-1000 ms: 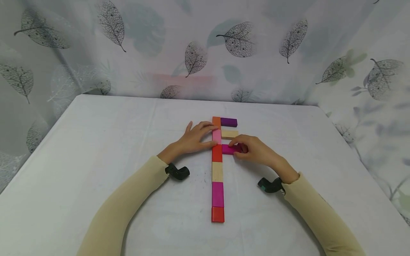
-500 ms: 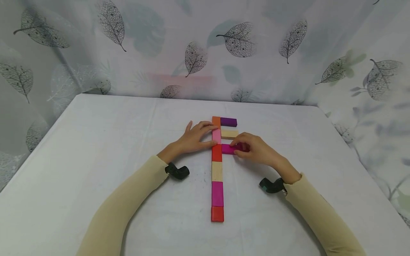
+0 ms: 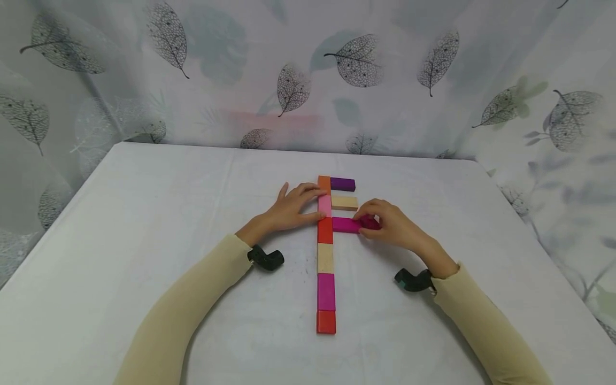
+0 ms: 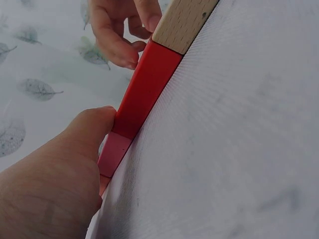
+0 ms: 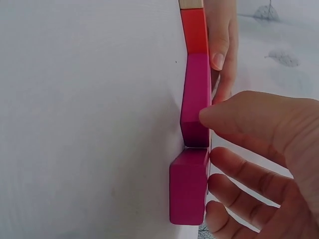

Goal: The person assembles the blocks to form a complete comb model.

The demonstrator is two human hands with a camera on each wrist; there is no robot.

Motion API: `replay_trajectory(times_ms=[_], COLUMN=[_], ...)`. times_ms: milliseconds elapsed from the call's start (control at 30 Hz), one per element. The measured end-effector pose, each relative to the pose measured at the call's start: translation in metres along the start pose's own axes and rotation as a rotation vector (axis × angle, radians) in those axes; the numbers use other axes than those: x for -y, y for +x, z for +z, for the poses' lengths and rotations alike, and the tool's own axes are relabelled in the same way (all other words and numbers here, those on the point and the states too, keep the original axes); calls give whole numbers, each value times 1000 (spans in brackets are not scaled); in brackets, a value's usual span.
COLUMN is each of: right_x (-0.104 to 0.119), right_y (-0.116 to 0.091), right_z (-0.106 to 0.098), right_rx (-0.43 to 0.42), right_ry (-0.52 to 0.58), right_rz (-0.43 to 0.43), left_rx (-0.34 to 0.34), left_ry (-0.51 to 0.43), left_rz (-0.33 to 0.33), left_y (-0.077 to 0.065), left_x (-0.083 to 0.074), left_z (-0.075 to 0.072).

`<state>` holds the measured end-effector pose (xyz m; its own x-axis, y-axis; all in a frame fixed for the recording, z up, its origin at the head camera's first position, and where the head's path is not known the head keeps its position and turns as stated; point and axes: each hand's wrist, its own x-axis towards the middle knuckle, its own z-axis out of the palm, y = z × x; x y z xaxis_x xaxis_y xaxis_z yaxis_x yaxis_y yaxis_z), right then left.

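A straight row of wooden blocks runs away from me, with an orange block [image 3: 324, 183] at its far end. My left hand [image 3: 289, 209] lies from the left against the pink block [image 3: 324, 205], its thumb at the joint with the red block [image 4: 149, 89]. On the right, a magenta block [image 3: 345, 225] extends sideways from the red one. A second magenta block [image 5: 188, 193] stands end to end with it. My right hand [image 3: 391, 224] pinches at their meeting point, thumb on the near side and curled fingers on the far side.
A purple block [image 3: 343, 184] and a natural wood block [image 3: 344, 203] also branch right from the row. Toward me the row continues with wood, magenta [image 3: 326, 292] and red blocks. A white cloth [image 3: 192, 321] covers the table, backed by a leaf-patterned curtain [image 3: 216, 69].
My right hand has slid slightly right along the magenta branch, showing more of the first magenta block. My left hand has stayed on the row.
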<state>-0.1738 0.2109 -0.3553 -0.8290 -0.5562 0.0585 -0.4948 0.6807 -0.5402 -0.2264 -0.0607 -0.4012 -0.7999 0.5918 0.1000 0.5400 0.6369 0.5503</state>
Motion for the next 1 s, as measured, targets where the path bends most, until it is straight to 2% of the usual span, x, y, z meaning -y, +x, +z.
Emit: replay_trajectory(times_ms=[167,433,1000], right_x=[-2,-3,-4], right_y=[-3,-8,-4], right_z=[-1,-3,-6], right_rx=[11,-22,15], right_ry=[-9,-11,9], right_rz=[32,57,223], left_rx=[-2,-1,-3], left_ry=[-9,-10,1], left_rz=[5,9,4], left_y=[0,-1,-1], left_x=[-1,-1,-2], left_z=[1,1,-1])
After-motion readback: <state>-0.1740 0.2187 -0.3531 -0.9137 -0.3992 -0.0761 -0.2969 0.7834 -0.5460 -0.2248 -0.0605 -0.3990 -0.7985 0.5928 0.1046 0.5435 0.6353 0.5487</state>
